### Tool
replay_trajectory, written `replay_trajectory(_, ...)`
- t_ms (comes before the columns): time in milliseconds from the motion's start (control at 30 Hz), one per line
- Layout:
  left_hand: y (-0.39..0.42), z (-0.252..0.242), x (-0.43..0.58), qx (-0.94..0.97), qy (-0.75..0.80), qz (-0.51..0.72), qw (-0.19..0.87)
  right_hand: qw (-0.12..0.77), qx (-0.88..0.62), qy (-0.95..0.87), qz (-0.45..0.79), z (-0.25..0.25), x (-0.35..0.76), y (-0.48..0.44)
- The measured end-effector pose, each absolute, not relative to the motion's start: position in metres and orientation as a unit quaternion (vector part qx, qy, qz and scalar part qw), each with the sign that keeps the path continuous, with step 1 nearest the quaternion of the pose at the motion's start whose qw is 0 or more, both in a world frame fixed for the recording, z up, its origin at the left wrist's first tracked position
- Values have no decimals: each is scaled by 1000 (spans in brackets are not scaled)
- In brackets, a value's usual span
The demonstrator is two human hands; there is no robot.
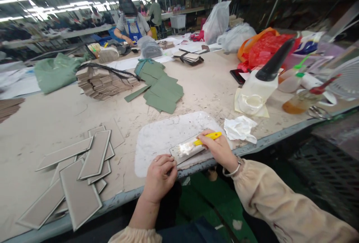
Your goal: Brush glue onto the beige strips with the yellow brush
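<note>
In my right hand [217, 147] is a brush with a yellow handle [211, 136]. Its white-smeared bristles [186, 148] rest on a grey rectangular panel [183, 157]. With curled fingers, my left hand [162, 172] grips the panel's near left corner. Beneath the panel lies a white, stained mat [157, 138] at the table's front edge. Beside the mat on the right is a crumpled white tissue [240, 128]. Several beige panels with pale rims [81, 194] lie in a loose pile to the left.
Green flat pieces [164, 89] and a strapped stack of brown pieces [103, 82] lie farther back. A white bottle with a black nozzle [259, 82] stands right, near a jar of amber liquid [298, 101] and red bags [266, 50]. Across the table, a person in a blue apron [136, 31] works.
</note>
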State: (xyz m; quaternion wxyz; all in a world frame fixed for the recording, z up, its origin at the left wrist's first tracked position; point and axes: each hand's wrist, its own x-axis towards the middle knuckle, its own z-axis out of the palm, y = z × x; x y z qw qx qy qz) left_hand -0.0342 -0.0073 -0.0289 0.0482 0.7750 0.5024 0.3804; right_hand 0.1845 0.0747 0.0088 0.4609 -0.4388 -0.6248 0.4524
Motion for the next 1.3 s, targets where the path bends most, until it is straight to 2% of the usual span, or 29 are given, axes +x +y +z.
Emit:
replay_trajectory(133,-9,-31,-35,773,508,377,44,414,-431,-672,437,5,177,77)
replay_trajectory(367,-7,-29,-34,772,516,369,42,475,-497,-598,411,9,206,90)
replay_trajectory(600,-8,-31,-35,777,512,364,37,434,-442,-663,420,4,182,82)
replay_trajectory(800,-8,-30,-35,777,513,364,36,483,-498,-606,388,8,213,94)
replay_trajectory(900,-8,-31,-35,779,511,362,32,462,-450,-635,426,7,196,83)
replay_trajectory(1033,-8,-32,-35,778,511,366,29,431,-420,-682,417,3,173,74)
replay_trajectory(1167,-8,-29,-33,779,512,360,30,428,-458,-676,387,5,195,88)
replay_trajectory(1300,-8,-27,-31,773,520,361,33,467,-538,-623,323,11,242,105)
